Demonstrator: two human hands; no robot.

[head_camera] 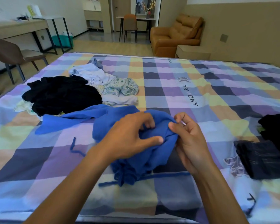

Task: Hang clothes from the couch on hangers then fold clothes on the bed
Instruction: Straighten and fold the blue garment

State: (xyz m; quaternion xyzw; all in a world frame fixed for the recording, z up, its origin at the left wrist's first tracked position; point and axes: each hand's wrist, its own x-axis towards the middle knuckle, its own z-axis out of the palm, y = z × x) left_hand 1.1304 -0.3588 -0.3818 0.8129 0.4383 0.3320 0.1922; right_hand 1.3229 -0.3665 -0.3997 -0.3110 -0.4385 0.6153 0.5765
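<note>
While a heap of unfolded clothes (61, 94) waits at the left of the bed (168, 88), we judge the folding only partly done. At centre our left hand (132, 135) curls its grip into the blue garment (107, 122), which lies crumpled on the bed, and our right hand (189, 139) pinches a bunched edge of it. Behind, the couch (176, 36) looks bare, so hanging seems finished. At far right lies a folded dark stack (262, 157).

Even, soft indoor light, bluish cast.
I saw the bed (168, 75) bow at the edges; right side smeared soft.
</note>
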